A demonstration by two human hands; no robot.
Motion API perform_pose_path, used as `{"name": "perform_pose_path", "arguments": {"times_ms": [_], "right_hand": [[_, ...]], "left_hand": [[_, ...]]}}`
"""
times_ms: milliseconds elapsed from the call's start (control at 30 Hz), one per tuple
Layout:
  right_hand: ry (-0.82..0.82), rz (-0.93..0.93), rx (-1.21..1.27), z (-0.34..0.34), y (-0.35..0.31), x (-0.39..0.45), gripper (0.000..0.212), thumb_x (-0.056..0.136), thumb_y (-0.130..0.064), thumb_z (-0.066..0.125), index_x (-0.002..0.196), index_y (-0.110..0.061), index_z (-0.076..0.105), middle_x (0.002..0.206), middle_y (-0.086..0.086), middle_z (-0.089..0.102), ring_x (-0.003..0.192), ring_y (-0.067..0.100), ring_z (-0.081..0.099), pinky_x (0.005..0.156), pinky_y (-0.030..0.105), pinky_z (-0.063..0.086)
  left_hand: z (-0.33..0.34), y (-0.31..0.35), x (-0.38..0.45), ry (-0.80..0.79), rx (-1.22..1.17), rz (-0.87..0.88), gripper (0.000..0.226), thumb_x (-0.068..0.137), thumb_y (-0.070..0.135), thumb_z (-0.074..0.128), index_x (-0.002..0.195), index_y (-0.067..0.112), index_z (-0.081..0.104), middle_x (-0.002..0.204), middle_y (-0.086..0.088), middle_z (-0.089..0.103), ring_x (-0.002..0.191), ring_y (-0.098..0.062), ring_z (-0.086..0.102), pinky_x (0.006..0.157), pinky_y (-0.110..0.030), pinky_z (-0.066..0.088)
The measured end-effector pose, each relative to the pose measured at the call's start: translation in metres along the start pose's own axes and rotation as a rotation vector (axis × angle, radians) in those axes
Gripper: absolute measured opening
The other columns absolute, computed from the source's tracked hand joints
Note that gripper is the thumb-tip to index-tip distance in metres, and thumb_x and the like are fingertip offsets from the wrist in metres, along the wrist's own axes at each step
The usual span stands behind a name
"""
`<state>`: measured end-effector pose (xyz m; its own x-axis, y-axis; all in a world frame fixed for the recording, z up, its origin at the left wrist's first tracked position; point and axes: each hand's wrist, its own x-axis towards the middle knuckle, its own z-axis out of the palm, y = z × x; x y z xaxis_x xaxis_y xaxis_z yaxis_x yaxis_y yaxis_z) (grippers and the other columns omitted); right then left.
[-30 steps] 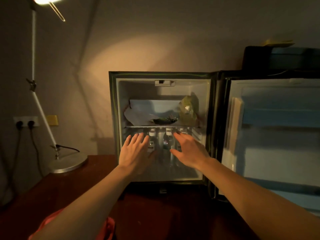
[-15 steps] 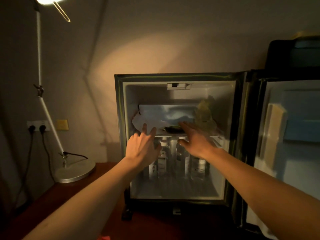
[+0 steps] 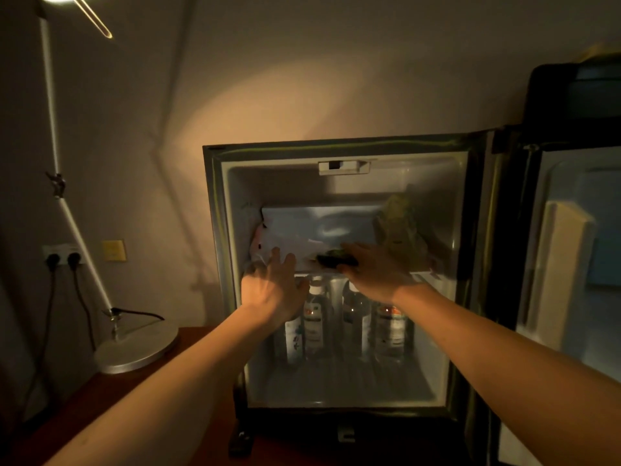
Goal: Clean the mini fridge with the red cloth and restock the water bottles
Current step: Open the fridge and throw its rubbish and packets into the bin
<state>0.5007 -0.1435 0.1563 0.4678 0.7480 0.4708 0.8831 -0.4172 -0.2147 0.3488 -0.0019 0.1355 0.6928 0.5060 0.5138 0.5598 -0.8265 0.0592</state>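
The mini fridge [image 3: 215, 264] stands open on a wooden table [image 3: 100, 415], its door [image 3: 571, 264] swung out to the right. Several water bottles [image 3: 356, 317] stand upright in the lower compartment. My left hand [image 3: 272, 287] reaches to the upper shelf with straight fingers, its tips at a white bag [image 3: 285, 243]. My right hand [image 3: 373, 274] stretches over the shelf edge, fingers straight, touching a small dark item [image 3: 332, 258]. The red cloth is out of view.
A crumpled yellow-green bag [image 3: 400, 227] sits at the shelf's right end. A desk lamp's round base [image 3: 134, 351] stands left of the fridge, with its cable and wall sockets [image 3: 62, 258] behind. A black box [image 3: 571, 95] sits above the door.
Both hands rose from in front of the bottles to the upper shelf. The view moved closer and up, and the red cloth dropped out of the bottom edge.
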Motion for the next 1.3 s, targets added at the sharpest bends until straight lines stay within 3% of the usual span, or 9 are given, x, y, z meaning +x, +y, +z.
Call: {"name": "perform_pose_path", "arguments": {"times_ms": [100,200,300,567,733,867,967,1167,1300], "right_hand": [[-0.01,-0.007,0.025,0.003,0.002,0.003,0.036,0.098,-0.051,0.039,0.115,-0.028,0.061,0.098,0.001,0.07,0.085,0.021,0.067,0.07,0.033,0.051],[0.001,-0.034,0.024,0.003,-0.003,0.001,0.035,0.101,-0.047,0.038,0.11,-0.026,0.065,0.082,0.0,0.067,0.067,0.014,0.064,0.062,0.033,0.053],[0.012,-0.041,0.026,0.003,-0.007,-0.001,0.037,0.103,-0.045,0.035,0.106,-0.024,0.065,0.088,0.003,0.064,0.069,0.014,0.061,0.064,0.035,0.054],[0.03,-0.046,-0.053,-0.005,-0.012,-0.017,0.026,0.102,-0.022,0.038,0.118,-0.026,0.059,0.108,0.002,0.051,0.092,0.021,0.057,0.08,0.04,0.053],[0.107,0.019,-0.056,-0.015,-0.007,-0.03,0.026,0.101,-0.018,0.041,0.119,-0.023,0.059,0.125,0.002,0.052,0.1,0.027,0.06,0.08,0.037,0.049],[0.152,0.063,-0.092,-0.02,-0.001,-0.042,0.022,0.097,-0.016,0.048,0.113,-0.015,0.064,0.127,0.009,0.058,0.107,0.034,0.059,0.079,0.035,0.045],[0.154,0.08,-0.047,-0.026,-0.004,-0.054,0.025,0.099,-0.022,0.047,0.115,-0.012,0.064,0.13,0.012,0.057,0.113,0.034,0.057,0.093,0.04,0.048],[0.165,0.212,-0.056,-0.042,-0.019,-0.071,0.02,0.092,-0.007,0.053,0.108,-0.011,0.064,0.104,0.011,0.061,0.088,0.028,0.058,0.072,0.035,0.047],[0.147,0.227,-0.034,-0.051,-0.026,-0.08,0.02,0.088,-0.001,0.053,0.102,-0.01,0.064,0.102,0.008,0.058,0.083,0.023,0.054,0.07,0.033,0.046]], "left_hand": [[0.002,-0.001,0.001,0.015,-0.02,-0.019,0.053,0.091,0.063,0.042,0.132,0.029,0.045,0.146,-0.001,0.038,0.124,-0.03,0.049,0.095,-0.043,0.047],[0.001,-0.001,-0.001,0.085,-0.014,0.017,0.051,0.091,0.06,0.044,0.125,0.024,0.055,0.141,-0.002,0.042,0.124,-0.025,0.049,0.1,-0.039,0.043],[-0.003,-0.001,-0.004,0.156,-0.005,0.062,0.049,0.092,0.056,0.048,0.123,0.02,0.059,0.136,-0.002,0.048,0.123,-0.021,0.049,0.103,-0.035,0.04],[-0.023,-0.001,-0.019,0.247,-0.076,0.142,0.033,0.086,0.039,0.064,0.107,0.015,0.063,0.123,-0.003,0.055,0.094,-0.025,0.063,0.079,-0.039,0.056],[-0.039,-0.01,-0.025,0.281,-0.066,0.172,0.037,0.084,0.016,0.069,0.118,0.006,0.059,0.12,-0.01,0.057,0.099,-0.032,0.061,0.085,-0.04,0.051],[-0.055,-0.017,-0.028,0.362,-0.03,0.222,0.034,0.08,-0.002,0.066,0.113,0.005,0.061,0.112,-0.014,0.06,0.1,-0.033,0.061,0.082,-0.04,0.052],[-0.068,-0.021,-0.033,0.406,-0.005,0.26,0.042,0.076,0.002,0.076,0.114,0.009,0.06,0.118,-0.016,0.061,0.101,-0.033,0.061,0.083,-0.042,0.054],[-0.092,-0.031,-0.055,0.424,0.09,0.322,0.038,0.067,0.013,0.085,0.1,0.011,0.068,0.124,-0.017,0.058,0.101,-0.037,0.056,0.084,-0.045,0.05],[-0.1,-0.037,-0.077,0.523,0.03,0.311,0.024,0.083,0.026,0.073,0.098,0.009,0.065,0.112,-0.013,0.06,0.096,-0.034,0.053,0.081,-0.045,0.047]]}}
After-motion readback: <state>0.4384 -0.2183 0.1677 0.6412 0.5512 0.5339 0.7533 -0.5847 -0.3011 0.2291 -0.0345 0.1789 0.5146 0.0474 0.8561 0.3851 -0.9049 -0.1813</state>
